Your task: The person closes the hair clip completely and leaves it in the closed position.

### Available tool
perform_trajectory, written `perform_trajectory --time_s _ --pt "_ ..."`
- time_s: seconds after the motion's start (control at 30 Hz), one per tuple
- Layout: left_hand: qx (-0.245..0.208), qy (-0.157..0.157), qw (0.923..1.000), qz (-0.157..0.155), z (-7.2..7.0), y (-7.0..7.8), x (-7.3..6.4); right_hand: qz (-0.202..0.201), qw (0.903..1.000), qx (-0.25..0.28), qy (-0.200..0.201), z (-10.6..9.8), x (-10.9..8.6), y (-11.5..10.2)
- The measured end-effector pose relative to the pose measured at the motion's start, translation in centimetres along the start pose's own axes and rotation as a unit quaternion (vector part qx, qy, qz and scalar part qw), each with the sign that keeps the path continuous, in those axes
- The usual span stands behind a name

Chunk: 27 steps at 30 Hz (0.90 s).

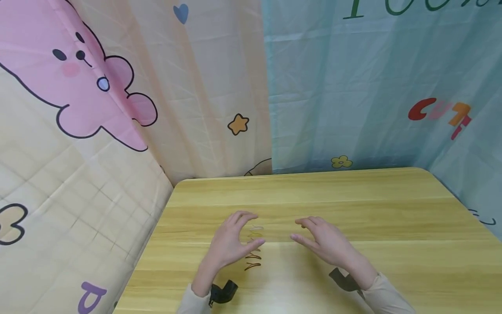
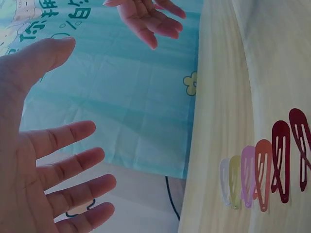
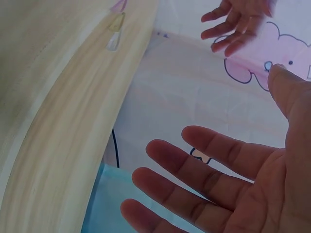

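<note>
A row of snap hair clips lies on the wooden table, partly hidden behind my left hand in the head view. In the left wrist view they are a white clip (image 2: 225,181), a yellow clip (image 2: 235,182), a pink clip (image 2: 248,177), an orange clip (image 2: 263,174) and two dark red ones, the nearer dark red clip (image 2: 281,162) being upright in that view. My left hand (image 1: 232,240) hovers over the row with fingers spread and nothing in it. Off to the right, my right hand (image 1: 327,242) is held above the table, its fingers apart and holding nothing.
The wooden table (image 1: 372,218) reaches back to printed curtains. A blue curtain (image 1: 333,87) hangs behind on the right, a pale curtain (image 1: 204,87) on the left. Dark camera mounts sit at both wrists, the left mount (image 1: 224,292) close over the tabletop.
</note>
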<state>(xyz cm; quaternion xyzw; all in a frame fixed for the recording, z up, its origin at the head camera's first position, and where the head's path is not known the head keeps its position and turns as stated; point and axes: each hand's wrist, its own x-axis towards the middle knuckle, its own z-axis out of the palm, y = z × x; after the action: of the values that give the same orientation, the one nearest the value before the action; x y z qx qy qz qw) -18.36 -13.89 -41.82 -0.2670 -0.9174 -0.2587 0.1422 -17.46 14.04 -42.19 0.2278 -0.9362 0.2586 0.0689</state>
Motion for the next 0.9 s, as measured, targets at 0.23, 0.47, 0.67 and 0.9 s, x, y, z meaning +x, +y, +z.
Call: perform_trajectory --time_s 0.23,0.47,0.67,0.9 --pt "-0.082 -0.032 0.9955 -0.034 0.3 -0.6 -0.3 0.006 0.9995 0.031 -0.007 0.0 0.2 0.1" --pt "-0.17 -0.073 0.9806 -0.065 0.9 -1.7 -0.8 0.02 0.9976 0.064 -0.018 0.3 0.4 0.8" --pt "-0.172 -0.101 0.9774 -0.07 1.1 -2.6 -1.3 0.016 0.9969 0.075 -0.015 0.5 0.5 1.1" --pt "-0.166 -0.154 0.9725 -0.056 0.8 -3.7 -1.6 0.025 0.9962 0.081 -0.019 0.5 0.6 1.3"
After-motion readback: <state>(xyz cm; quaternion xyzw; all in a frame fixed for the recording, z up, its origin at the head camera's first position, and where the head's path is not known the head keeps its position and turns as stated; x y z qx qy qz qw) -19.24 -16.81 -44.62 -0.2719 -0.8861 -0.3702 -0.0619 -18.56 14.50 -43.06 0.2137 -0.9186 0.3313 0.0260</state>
